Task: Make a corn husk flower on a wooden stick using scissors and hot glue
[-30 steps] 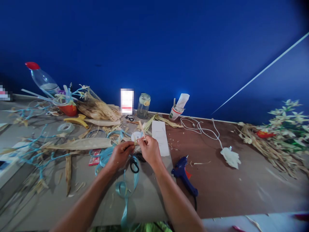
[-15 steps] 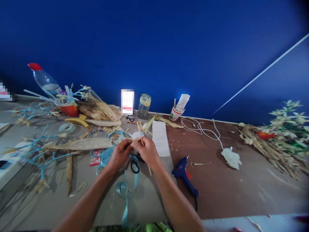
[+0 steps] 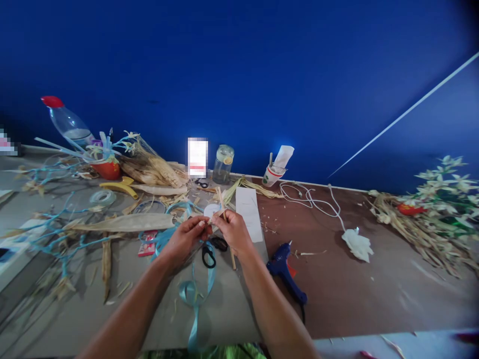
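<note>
My left hand (image 3: pixel 191 238) and my right hand (image 3: pixel 235 230) meet over the middle of the table, thumbs and fingertips pinched close together. A small pale piece shows between them, too small to name. A thin wooden stick (image 3: pixel 221 198) runs through my right hand, its lower end sticking out below the palm. Black-handled scissors (image 3: pixel 208 255) lie just under the hands. Light blue ribbon (image 3: pixel 189 293) curls in front of them, and more ribbon is bunched beside my left wrist. Behind the fingers sits a white round disc (image 3: pixel 210 210), partly covered.
Right of my arm lies a blue glue gun (image 3: pixel 286 271). A white paper (image 3: pixel 247 207), glass jar (image 3: pixel 223 163) and paper cup (image 3: pixel 272 175) stand or lie farther back. Dried husks (image 3: pixel 127 222), tape (image 3: pixel 102 198) and a red pot (image 3: pixel 108 169) crowd the left; white flowers (image 3: pixel 445 184) the right.
My hands have drawn slightly apart, the right shifting a little to the right with the stick. More of the scissors and white disc shows now.
</note>
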Available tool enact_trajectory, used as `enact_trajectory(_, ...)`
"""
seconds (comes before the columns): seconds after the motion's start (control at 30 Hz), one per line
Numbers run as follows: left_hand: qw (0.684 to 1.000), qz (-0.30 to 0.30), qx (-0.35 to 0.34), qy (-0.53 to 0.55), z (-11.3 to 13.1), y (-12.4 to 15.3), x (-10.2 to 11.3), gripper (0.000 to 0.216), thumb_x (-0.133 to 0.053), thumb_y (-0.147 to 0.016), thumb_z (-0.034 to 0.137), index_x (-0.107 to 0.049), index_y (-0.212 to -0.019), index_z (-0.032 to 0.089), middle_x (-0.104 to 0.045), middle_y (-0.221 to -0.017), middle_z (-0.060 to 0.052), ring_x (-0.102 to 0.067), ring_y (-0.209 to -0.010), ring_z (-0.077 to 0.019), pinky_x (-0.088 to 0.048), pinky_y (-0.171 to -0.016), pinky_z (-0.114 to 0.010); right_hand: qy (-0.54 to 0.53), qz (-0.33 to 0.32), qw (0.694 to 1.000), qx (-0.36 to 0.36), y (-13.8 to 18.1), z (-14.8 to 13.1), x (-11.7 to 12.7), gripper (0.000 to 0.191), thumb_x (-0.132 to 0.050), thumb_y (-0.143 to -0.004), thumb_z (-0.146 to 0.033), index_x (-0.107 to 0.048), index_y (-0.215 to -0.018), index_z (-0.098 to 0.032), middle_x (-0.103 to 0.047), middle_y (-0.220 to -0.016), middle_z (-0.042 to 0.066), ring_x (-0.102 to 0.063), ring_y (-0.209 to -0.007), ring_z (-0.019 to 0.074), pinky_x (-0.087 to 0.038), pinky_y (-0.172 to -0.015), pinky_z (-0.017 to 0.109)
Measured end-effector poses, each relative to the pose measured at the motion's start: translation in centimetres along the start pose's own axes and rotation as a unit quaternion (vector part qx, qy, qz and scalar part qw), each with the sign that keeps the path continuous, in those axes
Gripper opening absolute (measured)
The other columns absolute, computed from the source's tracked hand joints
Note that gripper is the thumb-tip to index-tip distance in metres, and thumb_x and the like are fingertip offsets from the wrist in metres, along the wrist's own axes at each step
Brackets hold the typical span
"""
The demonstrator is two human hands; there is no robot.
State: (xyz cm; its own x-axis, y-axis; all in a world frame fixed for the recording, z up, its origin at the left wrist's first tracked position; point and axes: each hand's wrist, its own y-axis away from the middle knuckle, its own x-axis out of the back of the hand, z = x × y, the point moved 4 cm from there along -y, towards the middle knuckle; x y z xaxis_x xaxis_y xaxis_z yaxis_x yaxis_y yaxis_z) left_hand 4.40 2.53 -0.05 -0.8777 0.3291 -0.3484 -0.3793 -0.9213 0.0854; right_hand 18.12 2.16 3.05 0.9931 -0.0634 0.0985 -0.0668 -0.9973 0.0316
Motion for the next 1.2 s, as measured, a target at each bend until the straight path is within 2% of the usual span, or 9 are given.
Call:
enact_trajectory(0.1,0.999,-0.015,0.036,0.036,-0.1,-0.1,0.1,0.026,-0.069,-0.073,0.038,-0.067,-0.082,0.014,-0.061,-0.068,-0.003,-0.052,-0.059,-0.0107,-0.041,-0.058,-0.023,0.005,-0.001,1.0,0.0,0.1,-0.3,0.1,0.018,-0.06,-0.069,-0.034,-0.061,-0.066,-0.017,-0.056,-0.061,-0.003,-0.046,-0.058,0.0114,-0.037,-0.059,0.023)
enact_trajectory(0.23,0.997,-0.031,0.075,-0.002,0.0,0.0,0.2,0.026,-0.071,-0.071,0.037,-0.067,-0.078,0.013,-0.057,-0.059,-0.001,-0.049,-0.054,-0.0089,-0.036,-0.051,-0.02,-0.007,0.008,1.0,-0.007,0.2,-0.6,0.3,0.018,-0.06,-0.068,-0.034,-0.058,-0.064,-0.017,-0.05,-0.056,-0.005,-0.04,-0.054,0.0097,-0.033,-0.055,0.022)
enact_trajectory(0.47,0.997,-0.018,0.064,-0.026,-0.4,-0.1,0.7,0.02,-0.07,-0.071,0.033,-0.068,-0.08,0.015,-0.046,-0.048,0.004,-0.038,-0.045,-0.006,-0.026,-0.044,-0.018,-0.018,-0.011,1.0,0.002,0.3,-0.9,0.0,0.016,-0.06,-0.068,-0.032,-0.059,-0.063,-0.017,-0.053,-0.056,-0.004,-0.045,-0.055,0.0108,-0.036,-0.057,0.023)
enact_trajectory(0.7,0.999,-0.012,0.047,-0.006,-0.7,-0.3,0.9,0.02,-0.07,-0.071,0.031,-0.069,-0.083,0.015,-0.049,-0.053,0.003,-0.037,-0.046,-0.0058,-0.025,-0.045,-0.019,-0.032,-0.017,0.999,0.018,0.3,-1.0,-0.1,0.015,-0.059,-0.071,-0.029,-0.061,-0.063,-0.017,-0.056,-0.056,-0.003,-0.051,-0.058,0.012,-0.039,-0.061,0.023)
enact_trajectory(0.87,0.999,-0.024,0.042,-0.018,-0.5,-0.1,0.4,0.021,-0.068,-0.073,0.033,-0.067,-0.084,0.015,-0.049,-0.053,0.004,-0.038,-0.047,-0.0061,-0.025,-0.046,-0.019,-0.018,-0.003,1.0,0.017,0.2,-0.7,0.1,0.014,-0.06,-0.07,-0.03,-0.061,-0.065,-0.016,-0.059,-0.06,-0.003,-0.05,-0.058,0.0115,-0.038,-0.06,0.023)
enact_trajectory(1.2,0.998,-0.013,0.029,-0.049,0.3,0.0,-0.3,0.026,-0.068,-0.072,0.04,-0.06,-0.074,0.015,-0.049,-0.048,0.004,-0.036,-0.042,-0.0062,-0.024,-0.044,-0.021,0.023,0.018,0.999,0.023,0.2,-0.3,-0.3,0.02,-0.059,-0.071,-0.035,-0.057,-0.064,-0.017,-0.052,-0.058,-0.004,-0.044,-0.056,0.0107,-0.035,-0.056,0.023)
